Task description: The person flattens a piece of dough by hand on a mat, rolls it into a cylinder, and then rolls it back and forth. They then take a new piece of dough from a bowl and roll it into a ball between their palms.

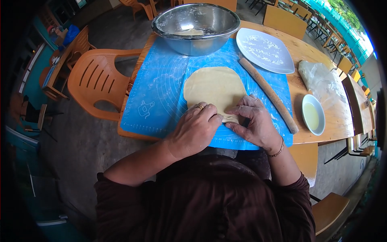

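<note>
A flat, rolled-out sheet of dough lies on a blue printed mat. Its near edge is folded or pleated between my two hands. My left hand has its fingers curled and pressed on that near edge, with a ring on one finger. At the right part of the same edge, my right hand has thumb and fingers closing on the dough. A wooden rolling pin lies diagonally on the mat, right of the dough.
Behind the dough stands a steel bowl with some dough inside. A floured white plate, a clear plastic bag and a small bowl of pale yellow liquid are on the right. An orange chair stands left.
</note>
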{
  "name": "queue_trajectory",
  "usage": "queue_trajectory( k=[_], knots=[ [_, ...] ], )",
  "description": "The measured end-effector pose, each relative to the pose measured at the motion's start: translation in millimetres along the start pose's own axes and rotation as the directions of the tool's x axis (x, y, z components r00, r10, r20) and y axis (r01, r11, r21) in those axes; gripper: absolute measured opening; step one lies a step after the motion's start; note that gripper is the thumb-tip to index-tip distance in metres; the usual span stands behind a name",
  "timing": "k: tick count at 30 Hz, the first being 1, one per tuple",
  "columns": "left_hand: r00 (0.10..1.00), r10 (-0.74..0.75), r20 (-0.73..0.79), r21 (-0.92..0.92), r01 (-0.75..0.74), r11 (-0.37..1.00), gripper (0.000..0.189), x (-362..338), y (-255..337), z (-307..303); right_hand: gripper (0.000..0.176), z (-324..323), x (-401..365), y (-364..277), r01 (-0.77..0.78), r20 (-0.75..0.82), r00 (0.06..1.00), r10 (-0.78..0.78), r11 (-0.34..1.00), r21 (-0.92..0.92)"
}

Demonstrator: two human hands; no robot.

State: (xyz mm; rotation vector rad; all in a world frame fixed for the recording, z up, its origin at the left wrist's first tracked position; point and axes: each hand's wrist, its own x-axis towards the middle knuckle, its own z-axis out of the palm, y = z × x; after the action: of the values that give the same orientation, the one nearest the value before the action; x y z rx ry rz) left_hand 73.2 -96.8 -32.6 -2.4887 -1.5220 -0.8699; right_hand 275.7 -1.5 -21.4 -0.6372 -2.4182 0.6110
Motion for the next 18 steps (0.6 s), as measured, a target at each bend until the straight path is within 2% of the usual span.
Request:
queue_trajectory(
  k=[7, 13, 18],
  knots=[
    [0.994, -0.052, -0.096, -0.05, 0.047, 0.998, 0.017, 0, 9, -1, 0.018, 3, -2, 2, 0.07, -0.014, 0.997, -0.07, 0.997, 0.044],
    [0.999, 0.004, -0.045, 0.013, -0.004, 1.0, 0.015, 0, 2, 3, 0.016, 1, -2, -7, 0.08, -0.001, 0.997, -0.08, 0.996, -0.048],
    [0.995, 0.007, -0.095, 0.012, -0.006, 1.0, 0.009, 1, 4, 5, 0.017, 4, -9, -18, 0.091, -0.146, 0.981, -0.127, 0.968, -0.234]
  ],
)
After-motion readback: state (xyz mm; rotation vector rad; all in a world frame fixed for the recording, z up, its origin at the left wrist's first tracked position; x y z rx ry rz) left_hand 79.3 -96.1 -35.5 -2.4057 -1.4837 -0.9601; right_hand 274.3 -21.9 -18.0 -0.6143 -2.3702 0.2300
